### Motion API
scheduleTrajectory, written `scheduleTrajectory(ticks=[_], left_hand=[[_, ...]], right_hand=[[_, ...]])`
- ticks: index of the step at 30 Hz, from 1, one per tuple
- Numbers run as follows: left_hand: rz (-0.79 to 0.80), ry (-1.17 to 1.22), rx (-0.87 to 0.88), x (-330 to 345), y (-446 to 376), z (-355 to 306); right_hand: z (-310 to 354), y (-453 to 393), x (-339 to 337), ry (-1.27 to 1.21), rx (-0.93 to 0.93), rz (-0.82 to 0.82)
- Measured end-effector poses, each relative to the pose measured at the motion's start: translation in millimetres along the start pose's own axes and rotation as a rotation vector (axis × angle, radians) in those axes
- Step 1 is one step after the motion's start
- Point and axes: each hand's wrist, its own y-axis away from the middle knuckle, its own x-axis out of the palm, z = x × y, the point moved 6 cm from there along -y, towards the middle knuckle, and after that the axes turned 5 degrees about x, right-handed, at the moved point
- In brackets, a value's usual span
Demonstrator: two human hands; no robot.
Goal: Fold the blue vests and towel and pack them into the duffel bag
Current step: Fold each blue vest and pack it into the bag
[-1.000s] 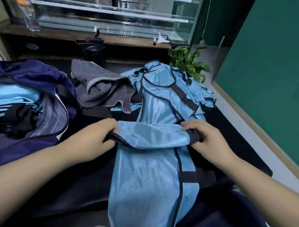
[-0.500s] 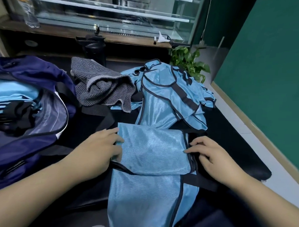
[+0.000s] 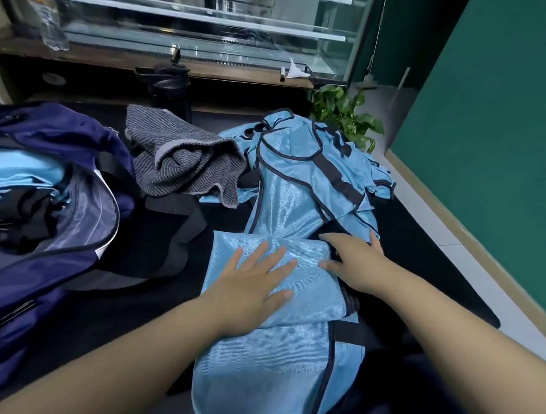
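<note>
Fingers (image 3: 265, 253) of our left hand (image 3: 249, 287) lie straight and spread, flat on the folded blue vest (image 3: 306, 280); our right hand (image 3: 357, 263) rests open at its right edge, gripping nothing. We see the vest's long axis run from us toward the vest pile (image 3: 307, 177) beyond our fingers. Left of them sit the grey towel (image 3: 180, 162) and open duffel bag (image 3: 47, 197). We read no writing.

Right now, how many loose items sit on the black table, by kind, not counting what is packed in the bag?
Blue vests: at least 2, one being folded, others piled, count unclear
Grey towel: 1
Navy duffel bag: 1
Total: at least 4
</note>
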Motion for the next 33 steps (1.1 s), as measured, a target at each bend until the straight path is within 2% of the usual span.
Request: scheduleTrajectory(ticks=[2,6,9,12,14,18,21,25,27,30,33], left_hand=[[-0.013,-0.069,-0.094,-4,-2,10],[-0.17,-0.398,-0.353,-30,1,47],[-0.137,-0.358,-0.424,-54,-6,71],[0.049,-0.206,-0.429,-68,-14,85],[0.143,-0.227,-0.402,-74,-18,87],[0.102,-0.296,-0.319,-91,-26,88],[-0.083,-0.245,-0.322,-110,-28,88],[-0.55,-0.166,-0.304,-141,-14,83],[-0.726,-0.091,-0.273,-151,-2,78],[-0.823,-0.02,-0.189,-155,19,69],[-0.838,0.015,-0.041,-147,44,56]], right_hand=[[-9,-9,3,-0.086,0.032,0.072],[-10,-19,-7,-0.199,0.009,0.172],[-4,-23,-21,-0.091,0.001,0.229],[4,-29,-24,0.037,-0.011,0.293],[6,-33,-22,0.107,0.006,0.333],[3,-37,-25,0.122,0.007,0.318],[-1,-38,-37,-0.004,-0.006,0.163],[1,-33,-67,-0.182,-0.072,-0.212],[4,-24,-79,-0.248,-0.115,-0.367],[3,-2,-84,-0.315,-0.189,-0.5],[-1,26,-77,-0.349,-0.276,-0.569]])
